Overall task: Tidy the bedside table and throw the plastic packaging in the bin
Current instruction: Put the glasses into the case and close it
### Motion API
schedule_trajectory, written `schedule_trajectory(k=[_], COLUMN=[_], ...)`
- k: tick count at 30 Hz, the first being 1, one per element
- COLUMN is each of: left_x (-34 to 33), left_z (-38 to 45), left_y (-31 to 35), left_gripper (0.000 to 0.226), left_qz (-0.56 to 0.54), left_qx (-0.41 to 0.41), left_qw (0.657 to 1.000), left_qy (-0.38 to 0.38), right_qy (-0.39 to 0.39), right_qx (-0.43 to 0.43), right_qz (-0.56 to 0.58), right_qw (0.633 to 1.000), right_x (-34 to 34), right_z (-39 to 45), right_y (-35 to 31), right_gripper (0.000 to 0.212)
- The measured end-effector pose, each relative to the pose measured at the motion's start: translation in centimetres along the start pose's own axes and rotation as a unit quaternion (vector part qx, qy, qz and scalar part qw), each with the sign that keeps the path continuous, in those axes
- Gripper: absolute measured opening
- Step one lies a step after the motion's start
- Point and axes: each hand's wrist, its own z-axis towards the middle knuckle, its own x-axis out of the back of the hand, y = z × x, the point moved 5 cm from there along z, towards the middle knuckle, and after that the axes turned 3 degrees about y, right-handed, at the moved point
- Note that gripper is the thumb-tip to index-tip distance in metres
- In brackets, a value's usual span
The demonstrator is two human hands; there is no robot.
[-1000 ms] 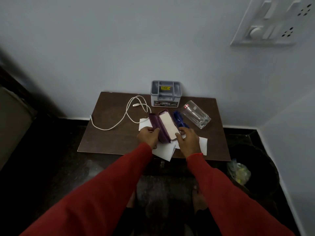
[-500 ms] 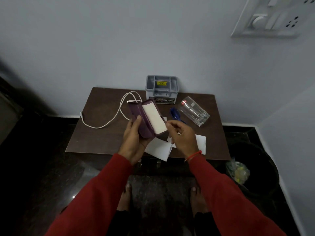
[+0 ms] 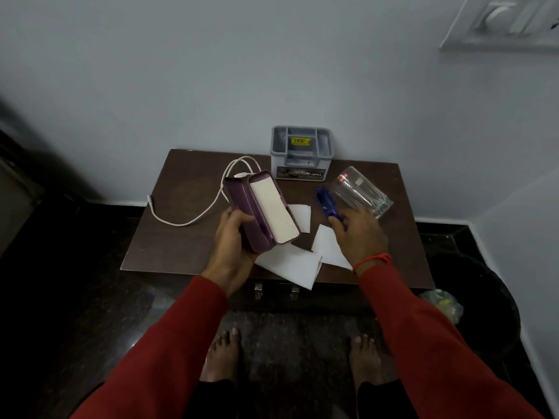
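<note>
The left hand (image 3: 234,237) grips an open purple case (image 3: 260,211), fingers curled round its lower edge, and holds it tilted above the bedside table (image 3: 169,237); the case's pale inner lining faces up. The right hand (image 3: 358,234) is lowered to the table surface with its fingertips on the near end of a blue object (image 3: 326,203) — whether the fingers pinch it or only touch it cannot be told.

Just beyond the right hand a clear drinking glass (image 3: 360,192) lies on its side, its base almost touching the knuckles. Between the two hands, and partly under the case, lie several white sheets of paper (image 3: 290,264); one sheet overhangs the near table edge. Beyond the left hand a white cable (image 3: 193,219) loops across the tabletop. Further off, between the hands and against the wall, stands a grey compartmented organiser (image 3: 302,152) bearing a yellow sticker.

Plastic packaging (image 3: 443,303) — a crumpled clear bag with yellow-green contents — sits to the right of the right forearm, below table level, at the rim of a dark bin (image 3: 496,297) on the floor.

Both sleeves are red; the right wrist carries an orange thread.
</note>
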Motion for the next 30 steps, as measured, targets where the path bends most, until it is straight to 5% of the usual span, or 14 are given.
schedule_trajectory(k=[3, 8, 14, 18, 25, 30], left_x=[0.4, 0.3, -0.2, -0.5, -1.7, -2.6], left_z=[0.2, 0.4, 0.7, 0.8, -0.3, -1.1], left_y=[0.3, 0.4, 0.0, -0.1, 0.1, -0.3], left_gripper=[0.082, 0.088, 0.069, 0.055, 0.046, 0.053], left_qz=[-0.021, -0.029, -0.014, -0.019, -0.031, -0.021], left_qx=[0.018, 0.034, 0.038, 0.026, 0.014, 0.030], left_qw=[1.000, 0.999, 0.999, 0.999, 0.997, 0.994], left_qy=[-0.011, -0.022, -0.017, -0.021, -0.071, -0.102], right_qy=[0.000, 0.033, 0.116, 0.095, 0.032, 0.037], right_qx=[-0.013, -0.012, 0.032, 0.069, 0.090, 0.163], right_qz=[-0.011, 0.019, 0.205, 0.308, 0.270, 0.141], right_qw=[1.000, 0.999, 0.971, 0.944, 0.958, 0.976], right_x=[-0.8, -0.5, 3.2, 3.9, 1.5, 1.1], right_z=[0.5, 1.2, 0.3, -1.6, -3.7, -4.4], right_y=[-0.2, -1.1, -5.4, -8.7, -9.5, -9.5], right_gripper=[0.029, 0.022, 0.015, 0.007, 0.010, 0.017])
